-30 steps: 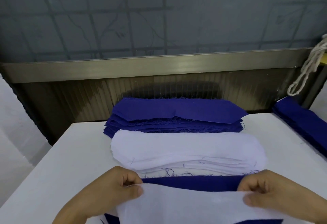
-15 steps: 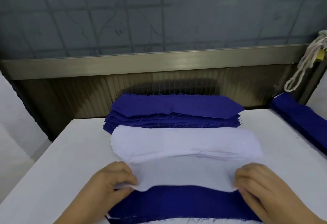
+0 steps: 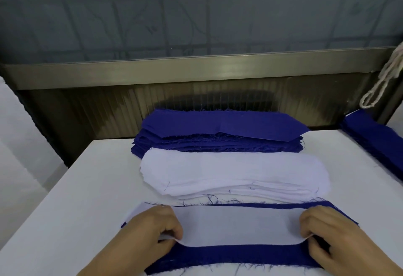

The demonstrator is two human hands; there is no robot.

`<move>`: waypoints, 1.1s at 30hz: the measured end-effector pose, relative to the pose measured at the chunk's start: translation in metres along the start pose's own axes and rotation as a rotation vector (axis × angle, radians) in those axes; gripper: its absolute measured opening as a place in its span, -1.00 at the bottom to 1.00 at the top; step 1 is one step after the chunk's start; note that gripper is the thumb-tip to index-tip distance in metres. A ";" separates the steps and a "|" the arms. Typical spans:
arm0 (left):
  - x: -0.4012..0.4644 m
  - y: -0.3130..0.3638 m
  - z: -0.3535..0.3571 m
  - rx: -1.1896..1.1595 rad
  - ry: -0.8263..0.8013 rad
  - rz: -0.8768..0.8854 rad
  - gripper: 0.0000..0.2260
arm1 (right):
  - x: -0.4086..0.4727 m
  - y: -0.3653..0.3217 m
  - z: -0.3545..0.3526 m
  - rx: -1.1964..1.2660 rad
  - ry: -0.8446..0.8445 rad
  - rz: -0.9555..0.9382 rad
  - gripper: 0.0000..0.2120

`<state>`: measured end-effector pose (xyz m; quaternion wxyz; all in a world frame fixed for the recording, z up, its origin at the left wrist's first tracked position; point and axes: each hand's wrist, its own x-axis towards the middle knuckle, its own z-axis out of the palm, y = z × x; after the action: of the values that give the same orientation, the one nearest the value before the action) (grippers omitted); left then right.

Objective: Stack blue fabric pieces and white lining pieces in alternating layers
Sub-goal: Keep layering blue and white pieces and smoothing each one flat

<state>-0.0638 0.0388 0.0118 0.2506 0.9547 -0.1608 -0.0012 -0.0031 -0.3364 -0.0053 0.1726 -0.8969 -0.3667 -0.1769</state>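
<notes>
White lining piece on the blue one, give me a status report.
Left hand and right hand each pinch an end of the lining piece. It lies on the blue piece, blue showing front and back. Nothing in the way.

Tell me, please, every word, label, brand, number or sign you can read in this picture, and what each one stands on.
None: no readable text shows anywhere.
The blue fabric pile, the white lining pile, the white lining piece gripped by the left hand and right hand, and the table all look plain.
The wall carries only faint lines, no letters.

Matt blue cloth pieces (image 3: 220, 131) have frayed edges, the white lining (image 3: 235, 173) looks smooth, the table (image 3: 72, 188) smooth matt white.
</notes>
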 end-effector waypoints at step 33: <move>0.005 0.000 0.030 -0.010 0.019 -0.139 -0.79 | 0.002 -0.012 0.004 0.028 -0.100 0.079 -0.80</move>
<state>-0.0611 0.0228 -0.0138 0.2562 0.9622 -0.0919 -0.0103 -0.0097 -0.3258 -0.0056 0.1735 -0.9159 -0.3417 -0.1199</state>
